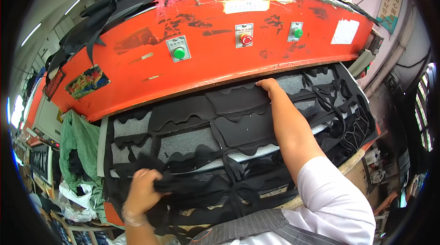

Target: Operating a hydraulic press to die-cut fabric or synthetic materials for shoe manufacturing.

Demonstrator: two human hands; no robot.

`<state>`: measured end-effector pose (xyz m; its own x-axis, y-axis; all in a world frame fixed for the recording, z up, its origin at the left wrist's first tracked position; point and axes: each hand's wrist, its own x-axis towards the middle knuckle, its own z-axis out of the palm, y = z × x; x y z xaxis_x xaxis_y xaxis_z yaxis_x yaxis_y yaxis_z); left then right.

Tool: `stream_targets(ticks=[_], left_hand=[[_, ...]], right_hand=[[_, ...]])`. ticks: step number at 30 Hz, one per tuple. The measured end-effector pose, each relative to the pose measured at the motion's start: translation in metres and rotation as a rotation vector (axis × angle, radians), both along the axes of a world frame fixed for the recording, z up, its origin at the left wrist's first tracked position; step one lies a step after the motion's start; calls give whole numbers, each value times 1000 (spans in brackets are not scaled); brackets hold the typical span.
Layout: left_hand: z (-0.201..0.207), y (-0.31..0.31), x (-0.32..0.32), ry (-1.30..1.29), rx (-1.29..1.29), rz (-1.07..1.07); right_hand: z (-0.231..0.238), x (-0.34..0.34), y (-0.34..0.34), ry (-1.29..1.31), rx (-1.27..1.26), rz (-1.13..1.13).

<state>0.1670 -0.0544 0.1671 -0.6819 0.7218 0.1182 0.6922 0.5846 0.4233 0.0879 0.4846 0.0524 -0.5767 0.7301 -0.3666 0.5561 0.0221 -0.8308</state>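
A black sheet with wavy cut outlines [183, 110] lies across the bed of an orange press, and grey matting [190, 142] shows through its openings. At the far edge, my right hand [268, 86] is closed at the corner of a black cut piece [238, 99]; its fingertips are partly hidden. Another black cut piece [240, 129] lies just nearer. My left hand [143, 191], at the near left, has its fingers wrapped round a bunch of black cut pieces [181, 183], smeared by motion. Loose black strips [229, 197] hang about the near side.
The orange press beam [206, 52] spans the far side, with a green button [179, 53], a red button [246, 39] and another green button [297, 33]. Left of the bed hangs green cloth [78, 144] above a white plastic bag [78, 199]. Tangled black strips [341, 112] lie at the right.
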Motion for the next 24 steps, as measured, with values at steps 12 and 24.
stream_targets(ticks=[12,24], left_hand=[[-23,109,-181,-107,-192,-59],[-98,194,-231,-204,-402,-65]], right_hand=[[10,18,-24,301,-317,-185],[44,66,0,146,-181,388]])
